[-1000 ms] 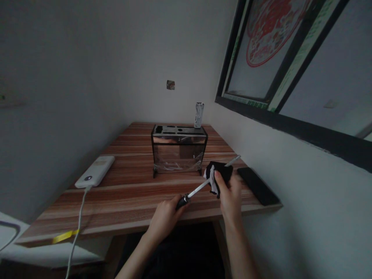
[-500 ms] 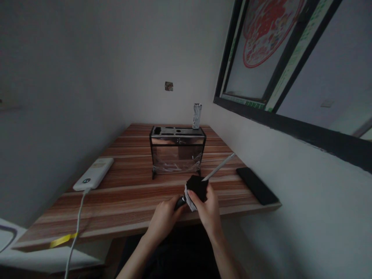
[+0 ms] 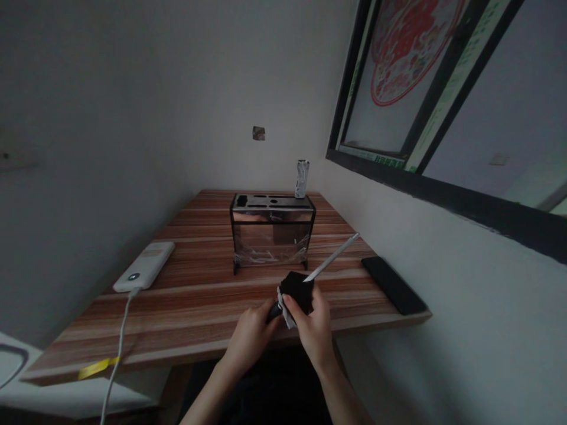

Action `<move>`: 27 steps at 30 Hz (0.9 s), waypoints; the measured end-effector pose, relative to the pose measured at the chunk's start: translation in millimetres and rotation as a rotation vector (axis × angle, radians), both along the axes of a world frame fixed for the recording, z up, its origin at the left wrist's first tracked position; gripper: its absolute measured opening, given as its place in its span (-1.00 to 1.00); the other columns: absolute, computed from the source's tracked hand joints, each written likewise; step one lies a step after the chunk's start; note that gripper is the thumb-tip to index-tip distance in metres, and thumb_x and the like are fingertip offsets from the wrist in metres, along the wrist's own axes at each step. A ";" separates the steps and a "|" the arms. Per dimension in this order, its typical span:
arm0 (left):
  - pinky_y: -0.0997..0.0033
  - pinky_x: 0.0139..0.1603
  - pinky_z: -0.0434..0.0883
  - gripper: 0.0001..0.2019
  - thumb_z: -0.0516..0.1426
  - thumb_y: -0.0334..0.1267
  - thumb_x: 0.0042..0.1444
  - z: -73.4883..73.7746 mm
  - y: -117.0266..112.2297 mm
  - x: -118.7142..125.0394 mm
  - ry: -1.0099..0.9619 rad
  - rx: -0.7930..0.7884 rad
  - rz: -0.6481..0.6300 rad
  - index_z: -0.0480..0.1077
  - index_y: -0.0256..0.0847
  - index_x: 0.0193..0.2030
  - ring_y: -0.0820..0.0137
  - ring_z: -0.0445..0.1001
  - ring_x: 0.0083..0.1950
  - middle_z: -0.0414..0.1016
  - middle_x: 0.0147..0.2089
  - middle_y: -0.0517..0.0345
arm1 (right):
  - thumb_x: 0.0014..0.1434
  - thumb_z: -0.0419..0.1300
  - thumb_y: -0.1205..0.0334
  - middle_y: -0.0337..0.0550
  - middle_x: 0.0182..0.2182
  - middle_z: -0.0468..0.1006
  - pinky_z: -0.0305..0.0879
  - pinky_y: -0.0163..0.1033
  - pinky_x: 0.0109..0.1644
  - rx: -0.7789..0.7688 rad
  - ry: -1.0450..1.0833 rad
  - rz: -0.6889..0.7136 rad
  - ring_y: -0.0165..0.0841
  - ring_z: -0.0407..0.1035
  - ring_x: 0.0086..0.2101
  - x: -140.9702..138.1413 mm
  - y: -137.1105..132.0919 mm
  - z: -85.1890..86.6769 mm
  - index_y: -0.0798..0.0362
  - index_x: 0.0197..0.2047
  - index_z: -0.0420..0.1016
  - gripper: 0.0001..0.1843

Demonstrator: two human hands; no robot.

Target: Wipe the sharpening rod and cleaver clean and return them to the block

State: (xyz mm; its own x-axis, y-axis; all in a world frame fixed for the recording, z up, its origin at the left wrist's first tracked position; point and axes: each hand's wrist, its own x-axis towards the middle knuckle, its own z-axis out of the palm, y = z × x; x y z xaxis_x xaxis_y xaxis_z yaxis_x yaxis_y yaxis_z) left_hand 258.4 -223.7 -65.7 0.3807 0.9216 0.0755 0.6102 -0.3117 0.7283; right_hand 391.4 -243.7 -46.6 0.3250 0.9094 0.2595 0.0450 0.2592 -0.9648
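Note:
My left hand (image 3: pixel 251 330) is closed round the black handle of a knife (image 3: pixel 332 258), whose narrow metal blade points up and to the right. In my right hand (image 3: pixel 316 324) a folded black cloth (image 3: pixel 296 289) with a pale underside is pinched around the blade close to the handle, thumb on top. The cloth hides the lower blade; the rest sticks out beyond it. Both hands are over the table's front edge. Beyond them stands a knife block (image 3: pixel 272 217) with a slotted top, dark frame and shiny see-through front partly covered in clear film.
An upright silver-grey patterned piece (image 3: pixel 302 179) rises from the block's right end. A white power bank (image 3: pixel 145 265) with a cable lies left, a black phone (image 3: pixel 392 285) right. Yellow tape (image 3: pixel 95 368) sticks to the front edge of the wood-grain table (image 3: pixel 186 324). Walls border it.
My right hand and the cloth have slid slightly down and left toward the handle, baring a little more blade. My left hand keeps its grip. The view has shifted slightly.

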 end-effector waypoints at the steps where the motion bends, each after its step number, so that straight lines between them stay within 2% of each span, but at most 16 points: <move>1: 0.50 -0.23 0.33 -0.82 0.01 -0.31 0.16 0.0 -0.1 0.0 -0.005 -0.002 -0.006 0.40 -0.18 -0.17 0.27 0.53 -0.21 0.56 -0.28 0.07 | -0.01 0.28 0.10 -0.02 -0.25 0.59 0.39 -0.06 -0.08 0.007 0.009 -0.005 -0.17 0.48 -0.22 -0.1 0.2 1.3 0.09 -0.13 0.43 -0.62; 8: 0.51 -0.30 0.27 -0.84 0.01 -0.22 0.20 1.8 -0.3 0.2 -0.031 0.028 -0.025 0.38 -0.17 -0.21 0.31 0.52 -0.27 0.54 -0.31 0.11 | 0.01 0.29 0.12 -0.05 -0.24 0.60 0.39 -0.10 -0.10 0.079 -0.038 -0.052 -0.19 0.48 -0.22 17.2 6.7 20.3 0.07 -0.16 0.48 -0.68; 13: 0.51 -0.34 0.22 -0.85 0.03 -0.20 0.20 -0.7 -0.9 -0.7 -0.028 0.051 -0.024 0.38 -0.16 -0.21 0.31 0.52 -0.29 0.54 -0.33 0.13 | 0.01 0.28 0.08 -0.06 -0.33 0.60 0.43 -0.15 -0.29 0.123 -0.067 -0.117 -0.21 0.48 -0.32 42.8 15.5 36.6 0.08 -0.18 0.48 -0.67; 21: 0.51 -0.36 0.20 -0.86 0.04 -0.20 0.20 -3.6 -1.5 -1.5 -0.011 0.056 -0.029 0.38 -0.13 -0.19 0.30 0.53 -0.27 0.55 -0.32 0.17 | -0.01 0.30 0.09 -0.11 -0.38 0.58 0.36 -0.28 -0.44 0.265 -0.061 -0.223 -0.33 0.43 -0.44 78.8 26.8 57.2 0.11 -0.23 0.51 -0.69; 27: 0.51 -0.37 0.20 -0.87 0.03 -0.20 0.20 -5.1 -0.7 -0.2 0.030 0.060 -0.019 0.36 -0.14 -0.23 0.30 0.52 -0.29 0.54 -0.34 0.16 | -0.03 0.30 0.07 -0.12 -0.37 0.57 0.34 -0.29 -0.39 0.347 -0.049 -0.351 -0.34 0.44 -0.41 87.6 31.0 66.7 0.11 -0.25 0.53 -0.68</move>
State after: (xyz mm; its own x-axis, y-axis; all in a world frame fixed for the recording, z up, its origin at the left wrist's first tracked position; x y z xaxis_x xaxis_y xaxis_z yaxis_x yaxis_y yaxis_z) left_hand 258.3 -224.4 -70.8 0.4014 0.9081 0.1191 0.6247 -0.3665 0.6895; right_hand 479.0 -212.7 20.2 0.5761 0.6042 0.5506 0.2309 0.5258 -0.8187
